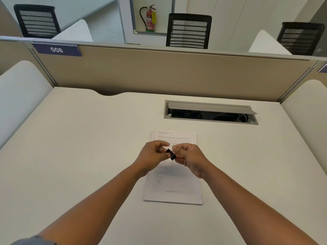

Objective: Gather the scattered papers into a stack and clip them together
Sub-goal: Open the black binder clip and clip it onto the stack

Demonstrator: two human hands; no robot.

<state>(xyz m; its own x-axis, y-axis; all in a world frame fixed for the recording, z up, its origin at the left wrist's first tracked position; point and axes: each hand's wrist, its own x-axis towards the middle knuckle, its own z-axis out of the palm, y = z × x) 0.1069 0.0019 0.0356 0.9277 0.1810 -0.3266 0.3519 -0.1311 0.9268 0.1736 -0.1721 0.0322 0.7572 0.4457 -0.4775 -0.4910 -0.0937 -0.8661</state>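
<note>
A neat stack of printed white papers [174, 188] lies flat on the white desk [79, 156], just right of centre. Above its middle, both hands meet around a small black binder clip [171, 154]. My left hand [153, 155] pinches the clip from the left with thumb and fingers. My right hand [190, 159] grips it from the right. The clip is held in the air, apart from the paper edges. The hands hide the middle part of the top sheet.
An open grey cable tray [210, 112] is sunk into the desk behind the papers. A beige partition [159, 73] closes the back, with white side dividers [19, 96] left and right. Black mesh chairs [188, 30] stand beyond.
</note>
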